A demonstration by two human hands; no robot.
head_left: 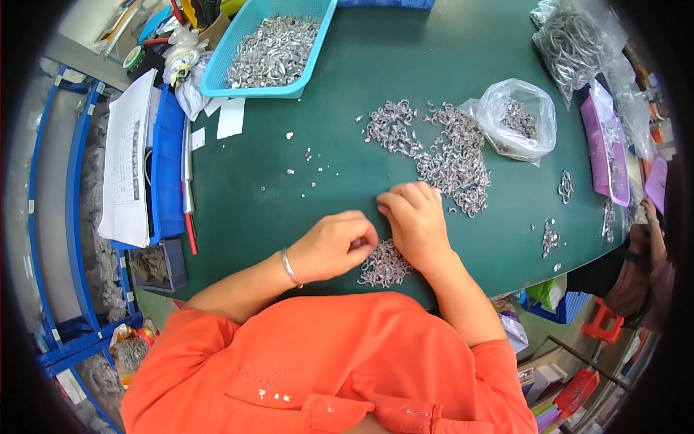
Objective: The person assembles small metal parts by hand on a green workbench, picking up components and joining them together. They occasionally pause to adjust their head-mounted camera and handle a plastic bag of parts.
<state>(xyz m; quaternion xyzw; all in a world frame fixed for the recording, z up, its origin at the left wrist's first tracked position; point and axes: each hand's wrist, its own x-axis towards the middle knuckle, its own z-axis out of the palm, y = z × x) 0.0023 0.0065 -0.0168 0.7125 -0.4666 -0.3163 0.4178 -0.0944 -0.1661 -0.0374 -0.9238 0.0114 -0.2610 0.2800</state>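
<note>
Just above a small pile of curved, silver-grey metal pieces (pixel 385 263), my left hand (pixel 337 246) is closed, thumb and fingers pinched together. My right hand (pixel 416 220) is also closed, its fingers curled down toward the table between the small pile and a larger one. Whatever either hand pinches is too small or too hidden to make out. Beyond my right hand spreads the larger pile of similar curved metal pieces (pixel 459 155). An open clear plastic bag (pixel 536 137) with more pieces stands against that pile's right side.
A turquoise basket (pixel 210 85) full of small metal parts sits at the far left of the green table (pixel 238 170). Papers (pixel 130 163) lie over a blue bin at the left edge. A pink basket (pixel 598 159) stands at the right. Another person (pixel 636 267) is at the right.
</note>
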